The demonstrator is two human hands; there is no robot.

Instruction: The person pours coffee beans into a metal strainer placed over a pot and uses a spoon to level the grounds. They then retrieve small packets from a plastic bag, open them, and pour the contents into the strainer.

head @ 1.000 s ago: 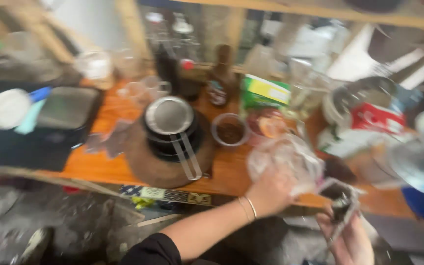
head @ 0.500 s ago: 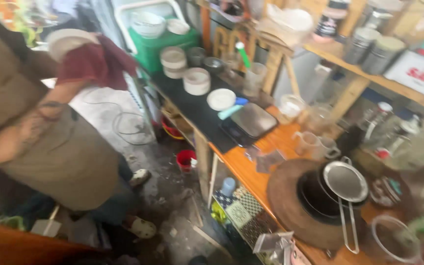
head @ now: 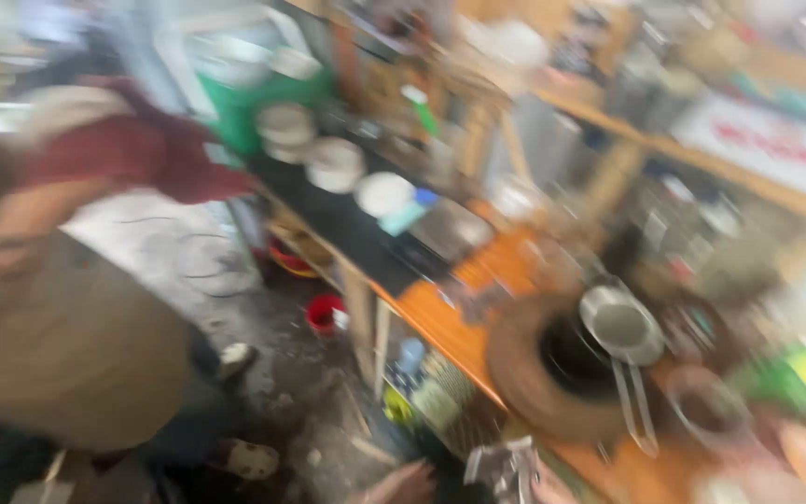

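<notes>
The view was badly blurred. At the bottom edge a hand showed only in part, so whether its fingers were open or closed could not be told, nor which hand it was. Just beside it sat a crumpled wrapper, close to the fingers. Further right on the orange tabletop a strainer lay across a dark pot. Another person's sleeve showed at left.
</notes>
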